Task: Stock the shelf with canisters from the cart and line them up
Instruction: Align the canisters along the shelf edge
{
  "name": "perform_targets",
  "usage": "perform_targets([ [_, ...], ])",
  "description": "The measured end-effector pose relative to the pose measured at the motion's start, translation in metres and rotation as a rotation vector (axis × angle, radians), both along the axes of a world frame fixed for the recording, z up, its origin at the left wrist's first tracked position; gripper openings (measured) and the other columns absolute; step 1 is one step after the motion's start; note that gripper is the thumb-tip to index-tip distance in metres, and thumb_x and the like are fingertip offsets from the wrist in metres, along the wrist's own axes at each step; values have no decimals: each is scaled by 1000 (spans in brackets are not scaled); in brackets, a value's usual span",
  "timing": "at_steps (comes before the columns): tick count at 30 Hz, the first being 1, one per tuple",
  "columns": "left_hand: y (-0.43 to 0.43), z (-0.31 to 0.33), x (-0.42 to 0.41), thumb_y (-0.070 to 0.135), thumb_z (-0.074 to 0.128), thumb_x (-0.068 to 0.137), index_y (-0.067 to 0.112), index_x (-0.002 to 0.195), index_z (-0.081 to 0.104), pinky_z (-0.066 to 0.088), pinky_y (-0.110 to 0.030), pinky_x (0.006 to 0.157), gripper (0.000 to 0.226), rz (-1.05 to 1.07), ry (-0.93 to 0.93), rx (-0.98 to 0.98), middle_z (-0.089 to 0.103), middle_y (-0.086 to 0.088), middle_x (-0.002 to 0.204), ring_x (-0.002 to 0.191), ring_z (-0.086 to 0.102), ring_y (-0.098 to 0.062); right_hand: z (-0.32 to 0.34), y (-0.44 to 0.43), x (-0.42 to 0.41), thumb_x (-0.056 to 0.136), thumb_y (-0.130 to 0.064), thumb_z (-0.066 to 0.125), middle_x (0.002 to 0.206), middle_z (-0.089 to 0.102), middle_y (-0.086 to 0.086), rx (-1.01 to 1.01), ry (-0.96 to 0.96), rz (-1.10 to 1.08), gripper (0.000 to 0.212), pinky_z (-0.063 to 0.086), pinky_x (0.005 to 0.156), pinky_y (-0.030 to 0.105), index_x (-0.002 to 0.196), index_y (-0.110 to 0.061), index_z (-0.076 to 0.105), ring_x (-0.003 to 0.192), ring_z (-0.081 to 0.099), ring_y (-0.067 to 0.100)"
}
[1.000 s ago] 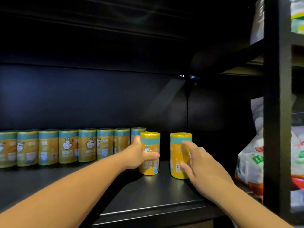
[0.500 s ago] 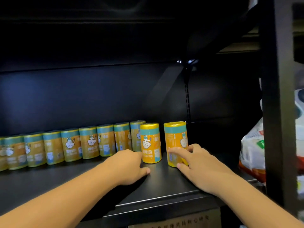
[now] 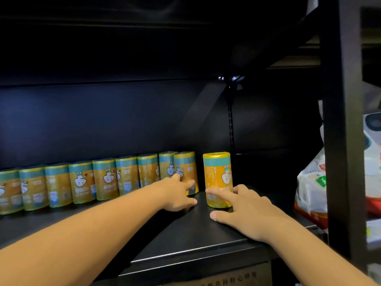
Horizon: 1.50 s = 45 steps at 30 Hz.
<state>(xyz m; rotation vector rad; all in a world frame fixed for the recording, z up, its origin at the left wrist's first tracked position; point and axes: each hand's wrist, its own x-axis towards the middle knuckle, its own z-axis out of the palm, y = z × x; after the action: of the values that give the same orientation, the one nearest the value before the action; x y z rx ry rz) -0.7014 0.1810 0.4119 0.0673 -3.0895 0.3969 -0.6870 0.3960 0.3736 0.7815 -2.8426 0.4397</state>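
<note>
On the black metal shelf, the open left hand presses a round yellow-and-teal canister at the end of the row, and the flat, open right hand touches the next canister, likely to line it up.

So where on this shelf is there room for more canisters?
Bare shelf lies right of the lone canister, up to the bags; also the front strip before the row of canisters. The gap between lone canister and row is narrow, with the left hand and right hand at it.
</note>
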Motion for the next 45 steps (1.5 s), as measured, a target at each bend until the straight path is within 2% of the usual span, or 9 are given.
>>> perform_targets([
  [7,-3,-4,-31,65,31,101,24,160,20,33,-42,116,73,-2,7,46,26,-15,162,146,33,-33,-4,1,-1,89,-75,49,149,19,-2,-84,-2,-35,65,39,112,44,143,-70,14,135,36,28],
  [16,7,-6,-48,64,24,102,9,151,40,37,-40,110,76,30,-1,68,46,-13,152,137,45,-29,-3,0,-4,89,-75,50,125,29,-6,-59,34,-21,64,43,107,39,143,-69,16,120,38,16],
  [22,6,-4,-20,69,22,100,23,161,18,20,-47,121,77,-30,-122,78,16,-9,167,152,21,-31,-2,2,-3,87,-76,51,144,37,-10,-63,1,-3,62,42,110,43,143,-67,25,133,38,18],
  [26,-8,3,23,69,23,100,33,160,19,22,-45,121,70,-114,-224,84,25,-1,164,150,27,-26,2,1,0,87,-78,47,153,40,-12,1,27,-20,63,36,114,48,146,-60,31,142,32,19],
  [32,-44,3,63,67,32,99,40,158,21,22,-39,122,66,-208,-242,202,25,12,164,149,27,-14,1,-6,-4,90,-80,34,161,30,-13,130,21,-54,66,36,114,51,150,-61,16,141,32,23],
  [36,-53,-2,61,64,34,100,39,153,38,26,-33,119,58,-254,-193,350,38,14,157,143,36,-11,11,-11,-14,87,-87,21,170,5,-5,334,-49,-93,72,31,117,53,151,-62,-3,149,23,29],
  [39,-56,-11,56,67,32,98,28,138,59,38,-41,114,61,-217,-116,467,57,1,142,133,51,-21,20,-22,-26,71,-99,19,170,-7,0,405,-158,-130,92,23,121,54,151,-62,-9,153,15,34],
  [43,-56,-13,56,67,31,98,24,134,62,39,-42,112,64,-216,-89,469,61,-2,136,129,53,-23,28,-40,-53,36,-112,26,168,-17,3,368,-277,-123,129,13,124,54,149,-63,-11,155,10,36],
  [45,-54,-9,59,62,28,101,22,138,59,35,-38,113,62,-237,-91,416,58,-2,140,133,49,-23,29,-49,-66,38,-110,33,168,-19,4,347,-308,-131,131,7,125,53,151,-59,-10,156,2,33],
])
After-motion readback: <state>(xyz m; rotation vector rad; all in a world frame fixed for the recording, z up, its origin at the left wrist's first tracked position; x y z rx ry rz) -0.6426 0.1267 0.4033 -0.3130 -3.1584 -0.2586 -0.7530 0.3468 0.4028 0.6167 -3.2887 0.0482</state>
